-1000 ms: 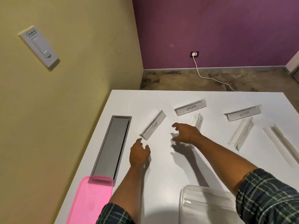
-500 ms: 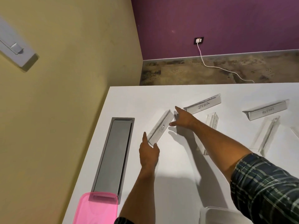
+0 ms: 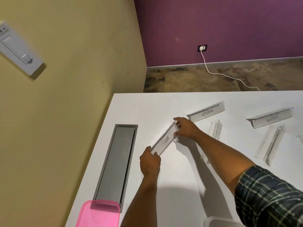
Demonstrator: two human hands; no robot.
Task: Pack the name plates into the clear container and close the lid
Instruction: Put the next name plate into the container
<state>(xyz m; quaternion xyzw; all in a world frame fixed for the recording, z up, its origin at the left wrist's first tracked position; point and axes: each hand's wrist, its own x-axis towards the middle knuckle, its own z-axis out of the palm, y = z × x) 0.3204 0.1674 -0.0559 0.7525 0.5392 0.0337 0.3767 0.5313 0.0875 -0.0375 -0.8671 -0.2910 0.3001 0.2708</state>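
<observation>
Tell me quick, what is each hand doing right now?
Left hand: closed on the near end of the TIGER name plate.
Right hand: closed on the far end of the same plate.

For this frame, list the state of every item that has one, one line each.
TIGER name plate: gripped at both ends.
Left hand: closed on its near end.
Right hand: closed on its far end.
ZEBRA name plate: standing on the table, untouched.
ALPHA name plate: standing, untouched.
Clear blank holder: lying on the table.
Pink lid: off, lying flat.
Clear container: only its rim shows; contents cannot be told.
</observation>
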